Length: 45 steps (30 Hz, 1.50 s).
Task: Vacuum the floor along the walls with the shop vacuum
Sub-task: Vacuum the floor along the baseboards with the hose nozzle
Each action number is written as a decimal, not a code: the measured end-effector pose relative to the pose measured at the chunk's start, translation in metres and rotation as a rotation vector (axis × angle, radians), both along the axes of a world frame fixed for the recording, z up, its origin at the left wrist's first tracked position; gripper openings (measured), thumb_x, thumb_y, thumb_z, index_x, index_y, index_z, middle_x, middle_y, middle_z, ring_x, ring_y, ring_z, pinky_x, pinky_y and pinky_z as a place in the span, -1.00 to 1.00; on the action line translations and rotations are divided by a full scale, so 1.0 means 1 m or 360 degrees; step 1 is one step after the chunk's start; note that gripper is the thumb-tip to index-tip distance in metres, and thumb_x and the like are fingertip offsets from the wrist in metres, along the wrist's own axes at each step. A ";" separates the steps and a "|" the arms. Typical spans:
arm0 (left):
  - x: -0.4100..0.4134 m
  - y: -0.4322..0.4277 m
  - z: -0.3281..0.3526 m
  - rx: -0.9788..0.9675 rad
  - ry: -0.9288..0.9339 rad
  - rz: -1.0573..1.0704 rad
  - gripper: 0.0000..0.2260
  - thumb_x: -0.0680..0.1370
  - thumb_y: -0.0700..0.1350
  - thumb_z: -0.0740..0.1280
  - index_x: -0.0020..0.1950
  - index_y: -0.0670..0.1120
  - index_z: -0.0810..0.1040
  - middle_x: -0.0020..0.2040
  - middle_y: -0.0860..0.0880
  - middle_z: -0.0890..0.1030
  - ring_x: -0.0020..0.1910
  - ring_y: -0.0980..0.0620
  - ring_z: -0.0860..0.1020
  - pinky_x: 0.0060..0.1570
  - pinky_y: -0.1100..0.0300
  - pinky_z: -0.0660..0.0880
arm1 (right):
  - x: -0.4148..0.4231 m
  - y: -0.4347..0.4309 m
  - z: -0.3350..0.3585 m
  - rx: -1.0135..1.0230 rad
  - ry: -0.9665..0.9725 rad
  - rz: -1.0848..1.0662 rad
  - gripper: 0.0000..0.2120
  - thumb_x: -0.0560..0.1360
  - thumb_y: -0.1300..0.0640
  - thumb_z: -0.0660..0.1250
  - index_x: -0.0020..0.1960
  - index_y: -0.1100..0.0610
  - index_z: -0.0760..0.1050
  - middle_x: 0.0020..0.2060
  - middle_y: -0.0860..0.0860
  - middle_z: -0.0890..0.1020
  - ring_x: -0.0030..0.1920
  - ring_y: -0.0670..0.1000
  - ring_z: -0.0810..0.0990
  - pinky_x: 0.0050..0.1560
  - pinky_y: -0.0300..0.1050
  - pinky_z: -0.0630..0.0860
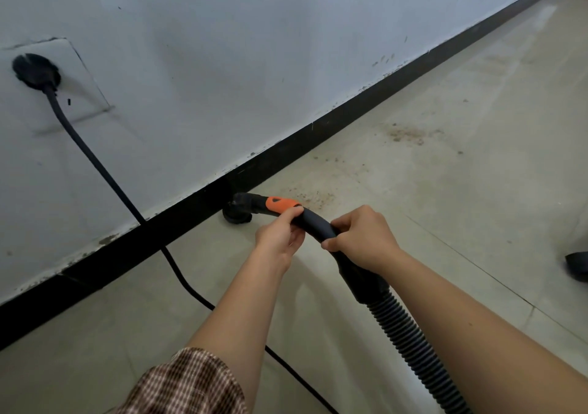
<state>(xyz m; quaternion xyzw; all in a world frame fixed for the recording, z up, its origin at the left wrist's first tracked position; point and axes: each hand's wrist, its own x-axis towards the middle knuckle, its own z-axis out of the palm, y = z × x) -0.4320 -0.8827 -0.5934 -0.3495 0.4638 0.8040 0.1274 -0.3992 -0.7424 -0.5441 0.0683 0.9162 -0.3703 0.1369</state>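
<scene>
Ribbed hose [410, 343] leads to the handle [313, 222] we grip with left hand [278, 238] and right hand [362, 238], nozzle [237, 214] down by the baseboard [318, 130]; we should keep it flat, sliding toward crumbs [407, 133].

Two hands: left hand [278, 238], right hand [362, 238]. One vacuum hose [410, 348]. One nozzle [237, 212]. One power cord [97, 165]. One plug [36, 71]. One socket plate [86, 74].

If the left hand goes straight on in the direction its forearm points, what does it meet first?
Probably the black baseboard, after passing over a dusty strip of floor. The left hand grips the vacuum handle, which would move along with it. Depth is uncertain.
</scene>
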 end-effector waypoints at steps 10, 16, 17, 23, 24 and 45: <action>-0.013 -0.002 -0.013 0.0010 0.0079 -0.0039 -0.87 0.49 -0.21 0.45 0.00 -0.21 0.59 -0.11 -0.11 0.69 -0.15 0.09 0.66 -0.20 0.29 0.54 | -0.009 0.000 -0.010 -0.0056 0.0069 -0.0033 -0.93 0.35 0.14 0.52 -0.28 0.08 0.65 -0.43 0.04 0.60 -0.41 -0.02 0.54 -0.35 -0.20 0.49; -0.018 0.004 -0.012 -0.0011 0.0104 -0.0074 -0.91 0.49 -0.22 0.44 -0.05 -0.20 0.60 -0.12 -0.12 0.69 -0.12 0.06 0.66 -0.15 0.27 0.55 | -0.009 0.005 -0.014 -0.0047 0.0101 -0.0057 -0.90 0.35 0.10 0.53 -0.28 0.08 0.64 -0.45 0.03 0.60 -0.48 -0.09 0.47 -0.51 -0.39 0.31; -0.018 0.005 -0.012 -0.0010 0.0109 -0.0078 -0.91 0.50 -0.22 0.44 -0.05 -0.20 0.60 -0.12 -0.12 0.69 -0.11 0.05 0.65 -0.14 0.27 0.55 | -0.009 0.006 -0.015 -0.0058 0.0105 -0.0066 -0.89 0.35 0.11 0.53 -0.30 0.07 0.63 -0.45 0.02 0.60 -0.50 -0.11 0.46 -0.53 -0.41 0.30; -0.021 0.014 -0.005 0.0020 0.0142 -0.0132 -0.88 0.51 -0.21 0.43 0.00 -0.21 0.59 -0.11 -0.13 0.68 -0.13 0.05 0.65 -0.17 0.28 0.56 | -0.009 0.013 -0.012 -0.0013 0.0150 -0.0108 -0.90 0.35 0.10 0.53 -0.21 0.12 0.68 -0.34 0.09 0.68 -0.30 0.08 0.64 -0.33 -0.20 0.54; -0.022 0.017 -0.004 0.0025 0.0143 -0.0145 -0.88 0.51 -0.21 0.43 0.01 -0.21 0.59 -0.10 -0.13 0.68 -0.14 0.06 0.65 -0.18 0.29 0.56 | -0.008 0.015 -0.012 -0.0013 0.0153 -0.0118 -0.90 0.34 0.10 0.53 -0.21 0.12 0.68 -0.34 0.08 0.68 -0.27 0.08 0.65 -0.33 -0.21 0.53; 0.010 0.065 0.006 0.0058 0.0047 -0.0051 -0.86 0.47 -0.20 0.48 -0.05 -0.19 0.57 -0.04 -0.15 0.67 -0.13 0.05 0.65 -0.27 0.32 0.56 | 0.015 0.060 0.011 -0.0056 0.0027 -0.0202 -0.93 0.29 0.13 0.55 -0.23 0.02 0.72 -0.39 -0.01 0.69 -0.34 -0.04 0.65 -0.43 -0.34 0.51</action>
